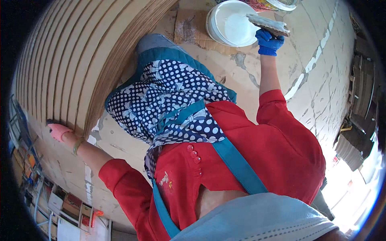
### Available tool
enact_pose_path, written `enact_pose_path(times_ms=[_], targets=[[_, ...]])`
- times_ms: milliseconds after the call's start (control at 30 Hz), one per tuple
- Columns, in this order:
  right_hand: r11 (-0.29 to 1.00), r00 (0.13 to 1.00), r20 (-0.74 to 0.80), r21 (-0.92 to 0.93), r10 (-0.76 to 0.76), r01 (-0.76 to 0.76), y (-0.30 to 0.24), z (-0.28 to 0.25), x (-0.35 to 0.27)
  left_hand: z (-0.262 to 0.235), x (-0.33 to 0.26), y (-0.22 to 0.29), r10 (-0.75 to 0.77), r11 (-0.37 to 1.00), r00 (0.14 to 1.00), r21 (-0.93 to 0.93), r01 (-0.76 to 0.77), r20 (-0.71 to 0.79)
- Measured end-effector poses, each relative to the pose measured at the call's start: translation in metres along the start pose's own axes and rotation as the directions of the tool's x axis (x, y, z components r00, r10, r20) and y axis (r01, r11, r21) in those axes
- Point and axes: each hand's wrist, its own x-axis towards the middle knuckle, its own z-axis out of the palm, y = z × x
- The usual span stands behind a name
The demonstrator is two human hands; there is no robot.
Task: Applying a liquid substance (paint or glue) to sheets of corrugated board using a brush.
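Observation:
My right hand (268, 42), in a blue glove, is closed on the handle of a wide flat brush (267, 24) coated in white. The brush sits across the rim of a white bucket (231, 24) filled with white liquid, on the floor ahead of me. My left hand (60, 130), in a pink glove, rests flat against the near edge of a tall stack of ribbed brown cardboard sheets (80, 60) to my left. My red shirt, blue apron straps and a blue polka-dot cloth (173, 104) fill the middle of the view.
The bucket stands on a stained scrap of cardboard (189, 28) on a cracked concrete floor (317, 80). Shelves with boxes (68, 205) line the lower left. Dark stacked material (354, 144) lies along the right rim.

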Motion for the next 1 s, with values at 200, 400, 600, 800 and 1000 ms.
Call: enact_pose_path(times_ms=[200,400,600,800,1000], targets=[[0.891,0.895,-0.352,-0.444,-0.275,0.099,0.014,0.023,0.002,0.000,-0.005,0.005,-0.014,1.000,0.996,-0.001,0.014,-0.086],[-0.572,0.826,0.538,-0.736,-0.171,0.361,0.075,0.031,-0.003,0.009,0.052,-0.041,0.154,0.977,0.983,0.164,-0.136,-0.102],[0.158,0.929,-0.269,-0.959,-0.253,-0.234,0.092,0.015,-0.028,-0.003,0.043,-0.038,-0.036,0.999,0.991,-0.003,0.036,-0.132],[-0.337,0.962,0.201,-0.932,-0.182,0.131,0.048,0.034,-0.014,-0.020,0.097,-0.005,0.061,0.775,0.947,-0.613,0.155,0.316],[-0.828,0.574,0.819,-0.326,-0.007,0.455,0.107,0.213,0.015,0.019,0.050,0.068,0.112,0.885,0.977,-0.466,-0.014,0.182]])
